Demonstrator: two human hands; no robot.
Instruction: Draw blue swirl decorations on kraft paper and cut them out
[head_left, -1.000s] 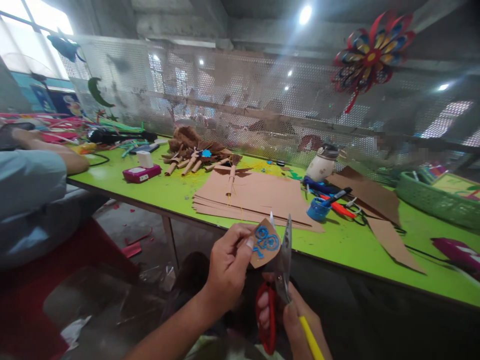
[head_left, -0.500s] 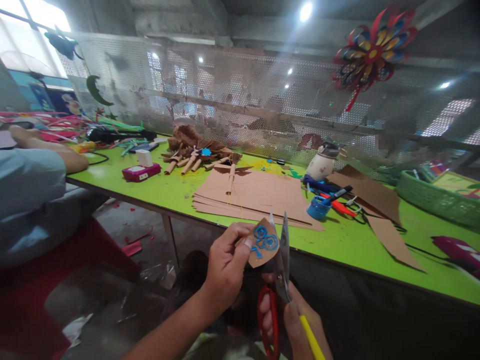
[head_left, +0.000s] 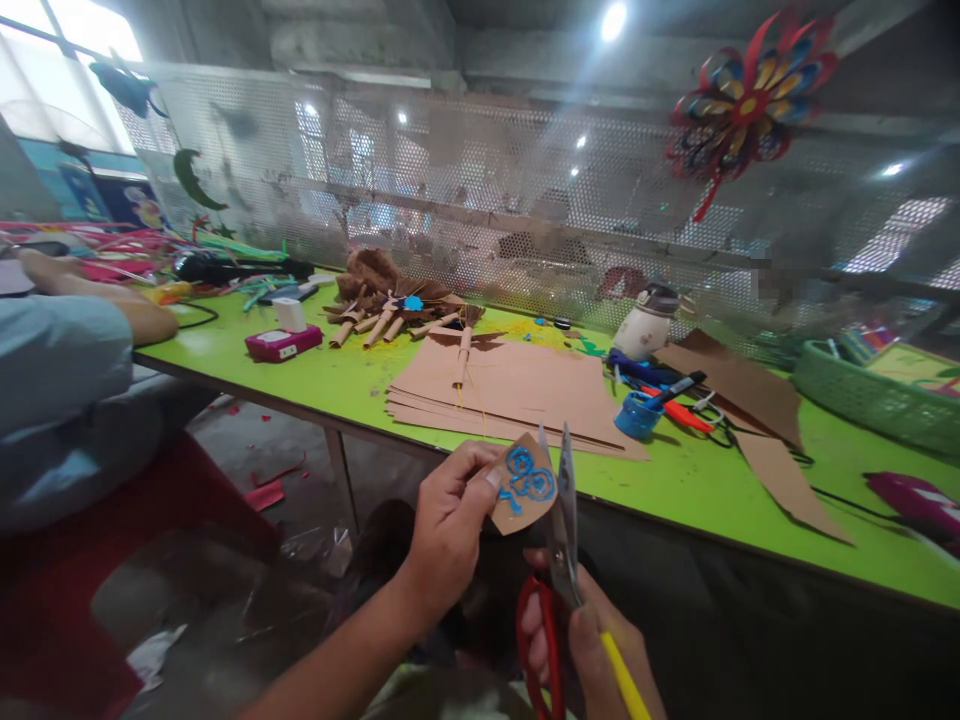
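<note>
My left hand (head_left: 452, 510) pinches a small piece of brown cardboard (head_left: 517, 518) between thumb and fingers, just off the table's front edge. Blue looped lines are painted on the piece's face. My right hand (head_left: 600, 635) is wrapped round the handles of a pair of scissors (head_left: 561, 545), one handle red and one yellow. The blades point up and stand slightly apart, with the cardboard's right edge at or between them; the exact contact cannot be made out. Beyond the hands, a stack of brown cardboard sheets (head_left: 525, 385) lies on the green table (head_left: 360, 395).
A blue paint pot (head_left: 637, 415) with a dark marker across it stands right of the sheets. Behind are a white jar (head_left: 643, 325) and rolled paper figures (head_left: 386, 322). A green basket (head_left: 870, 395) sits far right. At left is another person's sleeve (head_left: 64, 385).
The cardboard piece and my left hand have shifted very slightly left. The scissor blades have drawn a little closer together.
</note>
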